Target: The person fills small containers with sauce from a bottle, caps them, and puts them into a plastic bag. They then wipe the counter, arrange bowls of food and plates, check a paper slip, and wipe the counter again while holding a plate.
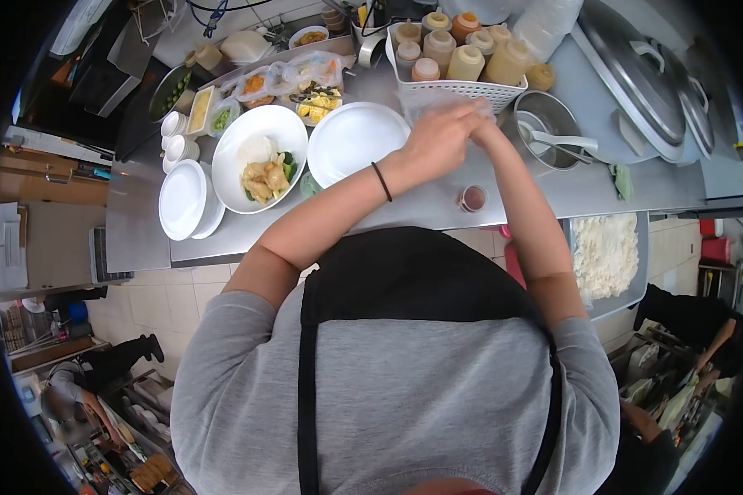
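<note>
My left hand (437, 147), with a dark band round the wrist, meets my right hand (482, 125) over the steel counter, in front of the bottle basket. The fingers of both hands are bent inward and overlap. Thin clear plastic (428, 102) shows just beyond them; whether it is a bag or a glove, I cannot make out. Left of the hands is a flat white round plate or lid (357, 142). Beside that stands a white bowl (228, 157) holding rice, pale meat pieces (264, 181) and green vegetables. A small cup (472, 198) with dark red contents sits below my hands.
Squeeze bottles (466, 63) fill a white basket (504, 95) at the back. A steel pot (553, 111) with ladles stands right, near large lids (636, 74). Stacked white bowls (183, 198) are at left. A rice tub (636, 256) sits below right. Other people work behind.
</note>
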The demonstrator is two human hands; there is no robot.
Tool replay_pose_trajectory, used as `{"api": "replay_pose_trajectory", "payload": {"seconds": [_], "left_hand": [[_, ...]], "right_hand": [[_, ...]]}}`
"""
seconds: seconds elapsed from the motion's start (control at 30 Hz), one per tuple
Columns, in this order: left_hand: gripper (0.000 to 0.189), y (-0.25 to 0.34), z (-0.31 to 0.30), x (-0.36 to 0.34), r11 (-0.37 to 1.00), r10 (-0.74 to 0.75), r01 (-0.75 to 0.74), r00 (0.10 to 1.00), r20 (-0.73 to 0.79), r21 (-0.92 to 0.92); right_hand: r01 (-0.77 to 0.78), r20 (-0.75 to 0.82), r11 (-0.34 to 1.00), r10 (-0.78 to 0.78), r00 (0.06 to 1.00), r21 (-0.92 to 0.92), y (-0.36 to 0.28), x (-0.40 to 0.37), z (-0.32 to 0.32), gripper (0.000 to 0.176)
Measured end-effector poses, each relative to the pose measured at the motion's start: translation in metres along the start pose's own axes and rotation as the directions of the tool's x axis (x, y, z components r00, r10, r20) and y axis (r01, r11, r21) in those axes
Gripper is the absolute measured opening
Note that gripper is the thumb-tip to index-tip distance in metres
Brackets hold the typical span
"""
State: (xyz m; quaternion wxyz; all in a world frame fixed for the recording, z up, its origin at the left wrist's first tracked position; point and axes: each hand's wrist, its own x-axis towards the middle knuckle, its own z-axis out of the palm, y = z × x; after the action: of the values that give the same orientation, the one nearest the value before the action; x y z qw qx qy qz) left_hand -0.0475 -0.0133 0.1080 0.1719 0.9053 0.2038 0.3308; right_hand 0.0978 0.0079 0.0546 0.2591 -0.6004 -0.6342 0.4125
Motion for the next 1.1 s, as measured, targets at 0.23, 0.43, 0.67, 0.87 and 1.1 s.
{"api": "replay_pose_trajectory", "payload": {"seconds": [0.23, 0.43, 0.67, 0.87, 1.1], "left_hand": [[0.032, -0.016, 0.004, 0.010, 0.980, -0.133, 0.121, 0.988, -0.074, -0.156], [0.013, -0.041, 0.024, 0.015, 0.962, -0.216, 0.190, 0.970, -0.116, -0.197], [0.013, -0.040, 0.028, 0.012, 0.970, -0.139, 0.110, 0.983, -0.121, -0.218], [0.015, -0.041, 0.031, 0.009, 0.941, -0.220, 0.186, 0.971, -0.091, -0.284], [0.017, -0.051, 0.031, -0.003, 0.952, -0.201, 0.165, 0.972, -0.121, -0.258]], "right_hand": [[-0.141, 0.037, 0.683, 0.239, 0.970, -0.716, 0.018, 0.029, -0.016, 0.032], [-0.532, -0.081, 0.729, 0.556, 0.827, -0.430, 0.008, 0.024, -0.012, 0.030], [-0.322, -0.040, 0.685, 0.394, 0.918, -0.654, 0.037, 0.036, -0.005, 0.029], [-0.150, 0.003, 0.610, 0.242, 0.970, -0.778, 0.065, 0.033, 0.009, 0.028], [0.128, -0.049, 0.795, -0.195, 0.980, -0.593, -0.006, -0.043, -0.023, 0.019]]}}
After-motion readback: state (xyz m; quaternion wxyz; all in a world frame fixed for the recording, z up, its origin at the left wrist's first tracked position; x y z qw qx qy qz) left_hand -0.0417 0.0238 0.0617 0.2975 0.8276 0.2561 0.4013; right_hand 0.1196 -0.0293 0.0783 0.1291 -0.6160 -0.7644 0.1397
